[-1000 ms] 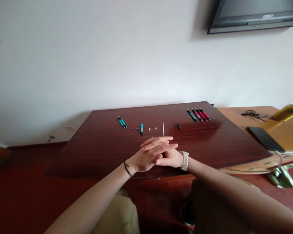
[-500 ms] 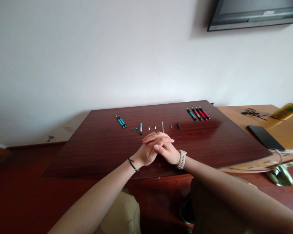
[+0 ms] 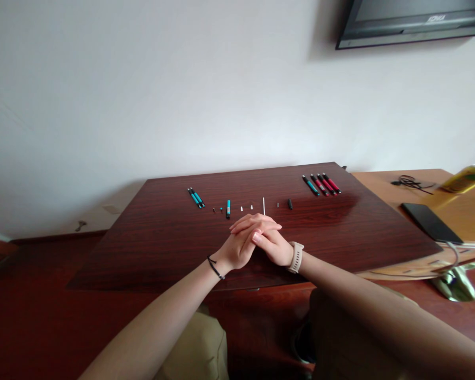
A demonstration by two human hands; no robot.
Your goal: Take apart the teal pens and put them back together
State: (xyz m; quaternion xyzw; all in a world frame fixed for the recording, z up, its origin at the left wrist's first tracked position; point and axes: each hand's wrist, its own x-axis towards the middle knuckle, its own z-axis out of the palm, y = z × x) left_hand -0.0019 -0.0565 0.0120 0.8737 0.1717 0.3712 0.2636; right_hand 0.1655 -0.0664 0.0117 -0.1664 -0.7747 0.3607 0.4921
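My left hand (image 3: pixel 239 249) and my right hand (image 3: pixel 276 248) are clasped together over the near part of the dark wooden table (image 3: pixel 162 237), their fingers folded round each other. No object shows in them. Just beyond the fingers lies a thin white refill (image 3: pixel 263 205). In a row with it are a turquoise pen barrel (image 3: pixel 228 208), two small white pieces (image 3: pixel 241 209), a small spring (image 3: pixel 277 205), a black grip (image 3: pixel 290 203) and tiny dark parts (image 3: pixel 214 210). Two turquoise pens (image 3: pixel 196 197) lie to the left.
At the back right are a turquoise pen (image 3: pixel 311 186) and several red pens (image 3: pixel 328 184). A lighter side table holds a phone (image 3: pixel 430 222), a black cable (image 3: pixel 414 183) and a yellow can (image 3: pixel 467 179). A screen (image 3: pixel 415 24) hangs on the wall.
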